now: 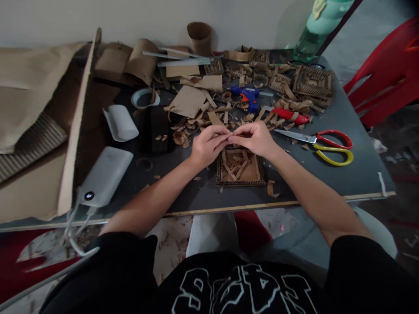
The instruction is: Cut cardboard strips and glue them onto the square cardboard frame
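My left hand (209, 146) and my right hand (253, 137) meet at the fingertips, both closed in a pinch. Whatever lies between the fingers is too small or hidden to make out. Just below them on the table rests a square cardboard frame (242, 182) with built-up corrugated walls, its far side covered by my hands. Several loose cardboard strips (241, 169) lie inside it. Scraps of torn cardboard (181, 136) are strewn beyond my hands. To the right of my right hand lie scissors (316, 139) with one red and one yellow handle, blades apart.
A blue glue gun (250, 99) and a red-handled tool (290, 115) lie among scraps behind my hands. At left are a white power bank (108, 174) with a cable, a tape roll (145, 98) and a large cardboard box (78, 126). A green bottle (310, 41) stands back right.
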Motion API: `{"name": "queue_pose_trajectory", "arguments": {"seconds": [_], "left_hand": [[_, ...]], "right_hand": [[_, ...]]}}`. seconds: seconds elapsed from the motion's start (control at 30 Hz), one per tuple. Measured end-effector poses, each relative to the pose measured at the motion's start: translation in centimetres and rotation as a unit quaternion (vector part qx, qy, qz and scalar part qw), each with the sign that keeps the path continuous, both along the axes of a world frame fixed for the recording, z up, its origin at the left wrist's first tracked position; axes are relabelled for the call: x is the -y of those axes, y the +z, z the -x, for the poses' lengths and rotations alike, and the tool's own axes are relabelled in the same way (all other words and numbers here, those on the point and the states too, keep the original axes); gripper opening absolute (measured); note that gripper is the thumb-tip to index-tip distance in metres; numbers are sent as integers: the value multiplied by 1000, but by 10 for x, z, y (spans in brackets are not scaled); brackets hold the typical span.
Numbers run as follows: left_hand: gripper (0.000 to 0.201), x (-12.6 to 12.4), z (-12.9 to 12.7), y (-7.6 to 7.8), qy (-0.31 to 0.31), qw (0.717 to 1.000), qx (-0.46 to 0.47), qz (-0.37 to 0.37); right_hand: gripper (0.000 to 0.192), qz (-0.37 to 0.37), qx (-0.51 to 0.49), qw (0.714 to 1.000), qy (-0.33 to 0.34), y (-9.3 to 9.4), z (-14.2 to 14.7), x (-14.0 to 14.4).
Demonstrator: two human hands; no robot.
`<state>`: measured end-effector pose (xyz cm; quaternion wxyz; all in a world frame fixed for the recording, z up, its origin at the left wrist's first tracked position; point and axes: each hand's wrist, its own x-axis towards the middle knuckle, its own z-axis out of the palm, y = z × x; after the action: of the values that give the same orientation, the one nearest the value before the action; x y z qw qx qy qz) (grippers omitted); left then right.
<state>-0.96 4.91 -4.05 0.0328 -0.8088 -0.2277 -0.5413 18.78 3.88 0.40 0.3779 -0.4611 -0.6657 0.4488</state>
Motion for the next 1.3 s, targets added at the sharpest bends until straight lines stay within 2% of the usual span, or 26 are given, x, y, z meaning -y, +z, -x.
{"name": "queue_pose_trajectory", "arguments": {"seconds": [0.23,0.57,0.67,0.77,0.87,0.97,1.13,1.3], "left_hand": [[21,-1,-1,-2,5,1000,1,16],[17,-8,0,-2,-4,998,57,17],[16,-9,0,-3,6,997,77,13],[13,-11,1,-3,21,996,89,12],[13,-12,3,-3,37,996,82,12],[12,-14,6,-4,49,996,68,13],[13,-17,6,-8,40,998,33,23],[12,-21,5,-10,-1,999,34,17]], "right_hand": [[29,-88,88,992,8,-7,-2,-1],[28,-102,69,992,1,-2,6,-6],[43,-85,66,994,-29,2,11,-7],[55,-38,52,998,-18,10,15,-11],[56,15,39,999,24,16,16,-21],[51,22,71,997,32,17,15,-30],[41,-43,106,993,-2,6,14,-22],[17,-188,157,966,-77,-4,19,-3]]}}
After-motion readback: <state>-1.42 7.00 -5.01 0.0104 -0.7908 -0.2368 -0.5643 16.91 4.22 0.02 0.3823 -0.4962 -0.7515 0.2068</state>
